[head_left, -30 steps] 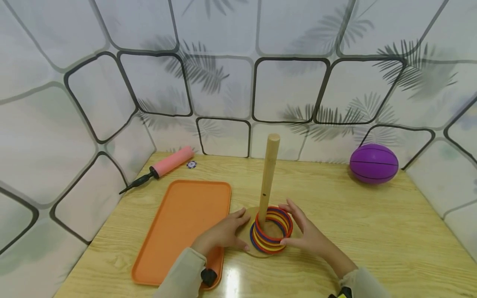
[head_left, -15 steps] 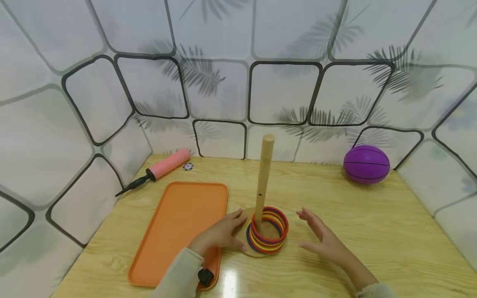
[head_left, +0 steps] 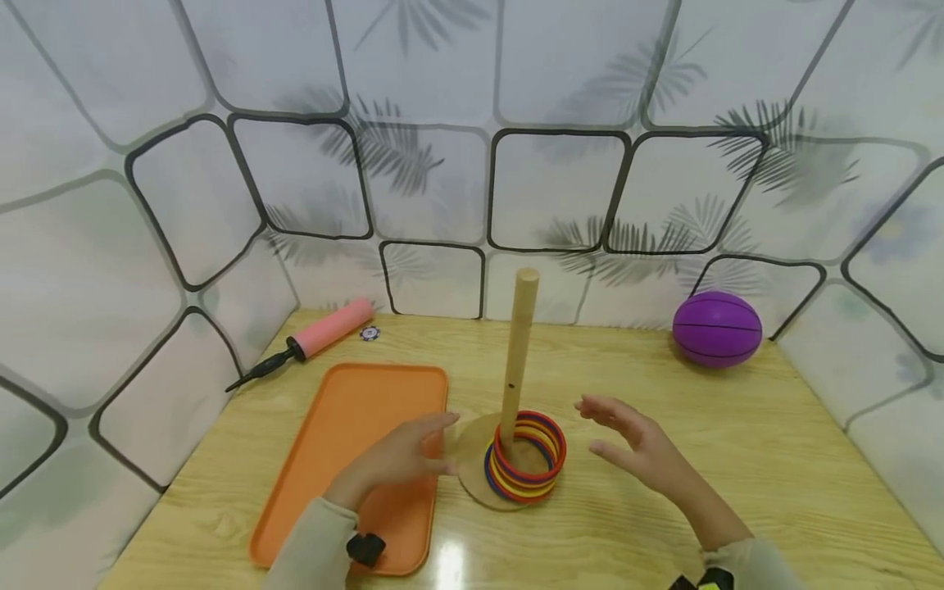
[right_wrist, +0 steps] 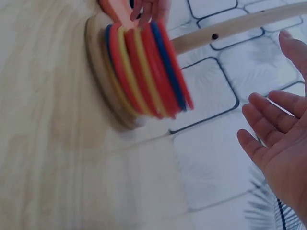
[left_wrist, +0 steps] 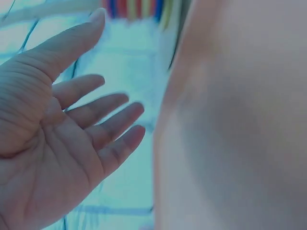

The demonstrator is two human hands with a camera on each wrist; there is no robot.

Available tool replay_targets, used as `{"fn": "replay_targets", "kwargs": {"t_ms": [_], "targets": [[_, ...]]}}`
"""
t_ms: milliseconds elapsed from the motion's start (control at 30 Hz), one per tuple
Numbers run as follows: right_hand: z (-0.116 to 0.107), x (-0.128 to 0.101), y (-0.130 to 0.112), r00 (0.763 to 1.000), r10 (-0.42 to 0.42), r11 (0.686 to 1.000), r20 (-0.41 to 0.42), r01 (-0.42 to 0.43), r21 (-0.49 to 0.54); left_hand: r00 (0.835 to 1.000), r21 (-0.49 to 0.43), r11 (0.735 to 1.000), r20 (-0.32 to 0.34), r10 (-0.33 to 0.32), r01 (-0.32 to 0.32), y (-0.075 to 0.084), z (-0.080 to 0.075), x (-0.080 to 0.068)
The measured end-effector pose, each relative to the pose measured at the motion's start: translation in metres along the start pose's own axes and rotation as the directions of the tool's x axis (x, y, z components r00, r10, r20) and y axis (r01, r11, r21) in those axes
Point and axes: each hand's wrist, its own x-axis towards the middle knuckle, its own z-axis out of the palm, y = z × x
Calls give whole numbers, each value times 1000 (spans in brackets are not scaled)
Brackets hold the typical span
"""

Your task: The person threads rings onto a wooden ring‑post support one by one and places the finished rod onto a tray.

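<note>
A wooden peg (head_left: 519,352) rises from a round wooden base (head_left: 474,467) on the table. Around its foot lies a stack of red, yellow and blue rings (head_left: 525,482), also seen side-on as coloured rings (right_wrist: 144,72) in the right wrist view. My left hand (head_left: 398,459) is left of the base, over the orange tray, with fingers spread and nothing in them. To the right of the rings my right hand (head_left: 642,447) hangs apart from them, fingers relaxed and empty. The left wrist view shows the open palm of my left hand (left_wrist: 72,129).
An orange tray (head_left: 369,393) lies left of the base. Behind it are a pink hand pump (head_left: 335,324) with a black nozzle and a small poker chip (head_left: 369,333). A purple ball (head_left: 717,329) sits at the back right, by the patterned wall (head_left: 560,188).
My right hand has let go of the rings and drawn away to the right. After that my left hand has come off the base and moved left over the tray.
</note>
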Motion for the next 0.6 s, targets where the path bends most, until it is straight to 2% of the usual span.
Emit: {"fn": "replay_targets", "kwargs": {"t_ms": [67,167,333,500,600], "targets": [[2,10,-3,1000,-28,999,4,28,44,999,-28,999,-38,-19,18,-5,-16,-14],[6,23,-7,999,-42,996,1,41,82,994,-23,999,-97,-46,44,-16,-41,-34],[16,42,-12,1000,-27,996,7,27,86,978,-28,993,-170,-122,119,-41,-78,-69],[28,56,-12,999,35,997,26,-36,62,971,-67,985,-171,-165,156,-70,-98,-96],[35,63,-12,996,79,996,35,-81,49,962,-120,968,-138,-236,221,-82,-103,-109]]}}
